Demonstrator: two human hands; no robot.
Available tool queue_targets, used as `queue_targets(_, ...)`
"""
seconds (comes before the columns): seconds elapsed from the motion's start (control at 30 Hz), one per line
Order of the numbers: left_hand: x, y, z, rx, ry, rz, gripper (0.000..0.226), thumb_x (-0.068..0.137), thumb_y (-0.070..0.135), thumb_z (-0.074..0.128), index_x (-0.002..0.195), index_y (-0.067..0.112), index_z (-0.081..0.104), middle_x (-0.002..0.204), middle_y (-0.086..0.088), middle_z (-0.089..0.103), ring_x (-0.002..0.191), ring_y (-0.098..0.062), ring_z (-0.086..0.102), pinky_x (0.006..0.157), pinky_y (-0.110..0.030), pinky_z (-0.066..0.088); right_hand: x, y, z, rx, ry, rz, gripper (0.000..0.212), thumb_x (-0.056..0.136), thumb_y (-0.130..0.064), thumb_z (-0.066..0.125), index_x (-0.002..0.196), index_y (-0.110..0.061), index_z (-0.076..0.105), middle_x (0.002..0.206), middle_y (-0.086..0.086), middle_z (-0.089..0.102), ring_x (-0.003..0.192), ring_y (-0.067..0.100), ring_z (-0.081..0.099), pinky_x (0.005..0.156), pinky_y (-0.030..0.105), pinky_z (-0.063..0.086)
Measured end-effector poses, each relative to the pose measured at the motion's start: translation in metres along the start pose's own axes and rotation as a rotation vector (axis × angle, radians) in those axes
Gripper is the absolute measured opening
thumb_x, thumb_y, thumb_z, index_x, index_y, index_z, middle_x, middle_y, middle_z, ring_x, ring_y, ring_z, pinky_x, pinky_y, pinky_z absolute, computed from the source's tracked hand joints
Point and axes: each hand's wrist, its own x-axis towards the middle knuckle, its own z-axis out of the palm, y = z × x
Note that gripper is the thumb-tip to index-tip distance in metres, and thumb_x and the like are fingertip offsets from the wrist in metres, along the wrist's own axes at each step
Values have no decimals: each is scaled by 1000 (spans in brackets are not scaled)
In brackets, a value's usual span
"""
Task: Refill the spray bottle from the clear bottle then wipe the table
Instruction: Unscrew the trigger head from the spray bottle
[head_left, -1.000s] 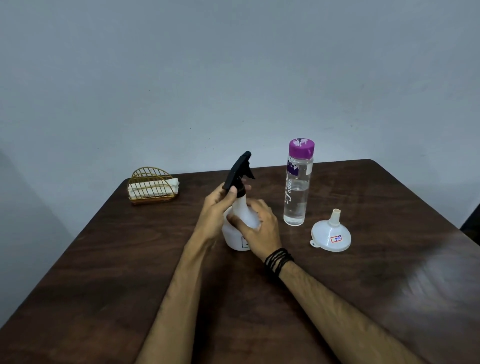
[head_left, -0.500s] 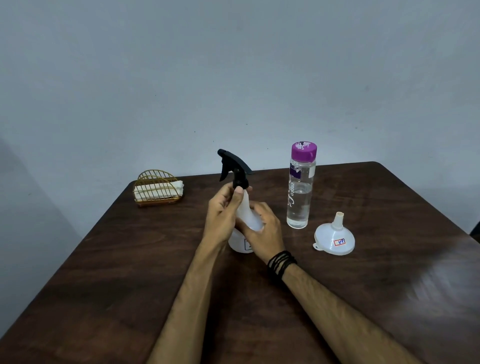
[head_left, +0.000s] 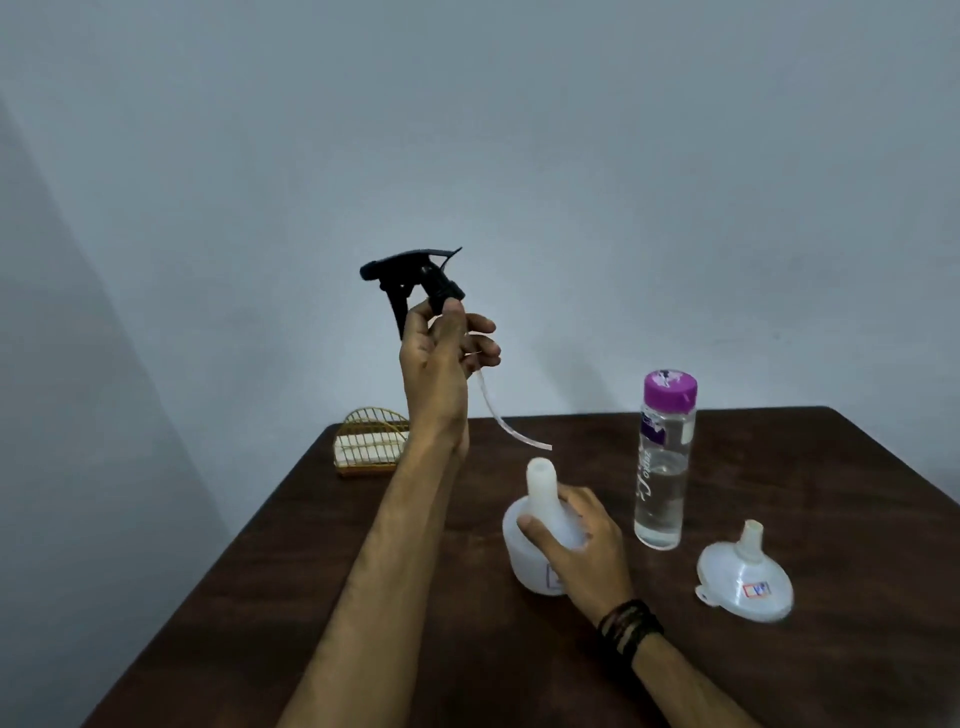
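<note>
My left hand (head_left: 441, 374) holds the black spray head (head_left: 415, 278) high above the table, its clear dip tube (head_left: 506, 421) hanging down and curving right, free of the bottle. The white spray bottle (head_left: 535, 535) stands on the table with its neck uncovered, and my right hand (head_left: 582, 545) grips its shoulder. The clear bottle (head_left: 662, 467) with a purple cap stands upright just right of it, about half full of clear liquid. A white funnel (head_left: 745, 584) lies mouth down further right.
A gold wire holder (head_left: 369, 441) with white cloth in it sits at the table's back left corner. The dark wooden table (head_left: 467, 665) ends close behind the bottles, with a pale wall beyond.
The spray head was still on the bottle in both hands. My left hand has lifted it off and up, drawing the tube out. My right hand stays on the bottle.
</note>
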Motion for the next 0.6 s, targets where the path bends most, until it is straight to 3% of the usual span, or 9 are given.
queue_targets(0.13,11,17,-23,121,67,-62,17,103,29,52,110,13,56,78,-8,65,58,-16,56,53,-26,48,2,-1,1,6,5,-18,35,74,-41,84,101,-40,62,105,-17,63,102,-3,59,89,25,50)
queue_targets(0.33,-9,-33,-84,532,37,-353,20,101,27,54,104,9,59,77,-10,66,57,-16,58,51,-29,45,5,-5,0,-7,11,-33,43,76,-39,83,113,-24,67,110,-15,63,105,2,60,90,20,46)
queue_targets(0.43,-33,-68,-115,713,27,-514,24,99,29,56,110,8,62,78,-8,67,64,-17,62,56,-31,49,3,-5,1,-31,8,-28,44,77,-39,82,115,-21,68,111,-13,63,105,3,59,88,12,43)
queue_targets(0.6,-59,-96,-137,1046,-41,-700,35,96,46,53,105,13,63,98,-7,68,90,-21,65,75,-37,51,-1,-5,2,-35,19,-11,42,78,-38,81,114,-22,68,109,-13,62,103,5,59,89,20,44)
